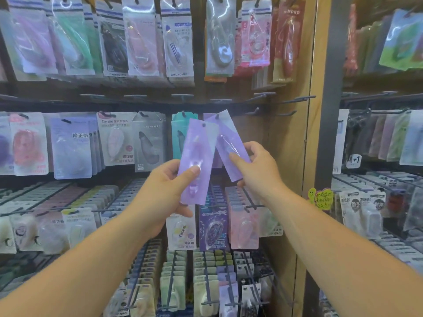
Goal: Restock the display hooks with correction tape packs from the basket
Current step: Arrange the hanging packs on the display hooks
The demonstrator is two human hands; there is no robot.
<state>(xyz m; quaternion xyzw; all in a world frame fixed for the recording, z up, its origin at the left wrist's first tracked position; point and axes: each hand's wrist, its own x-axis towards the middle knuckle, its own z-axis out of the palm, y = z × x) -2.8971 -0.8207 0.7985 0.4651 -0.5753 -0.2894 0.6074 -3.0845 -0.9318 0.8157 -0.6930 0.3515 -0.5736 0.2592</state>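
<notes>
Two slim purple correction tape packs held up at the middle hook row. Left pack [196, 161] pinched under the thumb of left hand [163, 191]. Right pack [229, 145] gripped low by right hand [258, 168], top edge at a hook [218, 115]; threaded or not, can't tell. Overlapping, tilted apart. Risks: small punch hole missing the hook tip, glossy film slipping, snagging the teal pack [180, 133]. Flat card, clear blister bulge. No basket in view.

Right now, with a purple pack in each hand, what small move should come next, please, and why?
Probably ease the right pack back along the hook with the right hand: its top seems to be at that hook but sits tilted, and the left pack, gripped by the left hand, has its hole free.
</notes>
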